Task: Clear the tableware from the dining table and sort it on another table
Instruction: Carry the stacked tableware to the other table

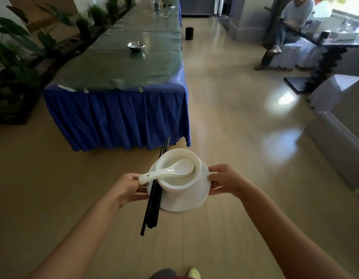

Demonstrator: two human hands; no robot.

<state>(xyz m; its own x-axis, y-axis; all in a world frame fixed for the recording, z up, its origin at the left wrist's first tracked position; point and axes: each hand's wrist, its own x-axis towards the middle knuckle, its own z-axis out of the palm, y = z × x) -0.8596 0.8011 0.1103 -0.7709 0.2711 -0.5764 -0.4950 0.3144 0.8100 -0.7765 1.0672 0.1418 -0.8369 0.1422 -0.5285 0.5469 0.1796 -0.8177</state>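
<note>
I carry a stack of white plates (pixel 184 200) in front of me above the floor. My left hand (pixel 127 189) grips its left rim and my right hand (pixel 224 181) grips its right rim. A white bowl (pixel 179 183) rests on top of the plates, with white spoons (pixel 170 171) lying in it, handles pointing left. Black chopsticks (pixel 153 195) lie across the left side of the plates, sticking out front and back. Ahead stands a long table (pixel 118 73) with a green top and blue skirt, bearing a steel bowl (pixel 136 46).
Potted plants (pixel 19 63) line the table's left side. A black bin (pixel 189 33) stands on the floor beyond the table. A person (pixel 287 31) sits at the far right by a dark table (pixel 335 42). White-covered furniture (pixel 339 109) lines the right. Tan floor lies between.
</note>
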